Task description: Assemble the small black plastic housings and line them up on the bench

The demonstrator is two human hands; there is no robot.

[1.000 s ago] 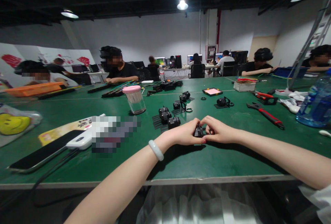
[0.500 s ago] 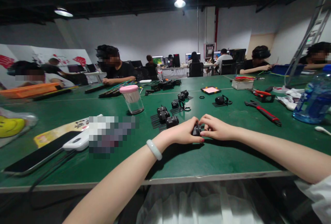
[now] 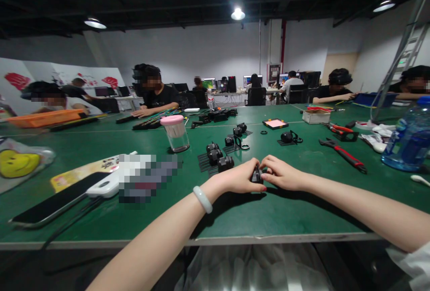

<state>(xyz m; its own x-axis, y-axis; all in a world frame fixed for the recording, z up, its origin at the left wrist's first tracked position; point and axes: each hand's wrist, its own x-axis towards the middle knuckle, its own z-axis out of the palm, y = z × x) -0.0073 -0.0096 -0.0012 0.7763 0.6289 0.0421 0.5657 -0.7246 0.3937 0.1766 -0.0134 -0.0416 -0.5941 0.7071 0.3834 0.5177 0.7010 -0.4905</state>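
Note:
Both of my hands meet over the green table (image 3: pixel 235 214) near its front edge. My left hand (image 3: pixel 239 178), with a pale bangle on its wrist, and my right hand (image 3: pixel 281 174) pinch a small black part (image 3: pixel 257 176) between their fingertips. Just beyond my left hand, a cluster of similar black parts (image 3: pixel 217 156) rests on black ribbed strips. More black parts (image 3: pixel 235 135) and a black ring (image 3: pixel 245 146) lie farther back, apart from my hands.
A pink-lidded clear jar (image 3: pixel 176 132) stands at centre left. Phones (image 3: pixel 57 199) and a cable lie at the left, red-handled pliers (image 3: pixel 342 153) and a blue water bottle (image 3: pixel 408 141) at the right. A pink-topped tray (image 3: pixel 275 123) sits farther back. Several people sit around the far side.
My hands stay together on the small black part, with only slight shifts of the fingers. The view has tilted a little.

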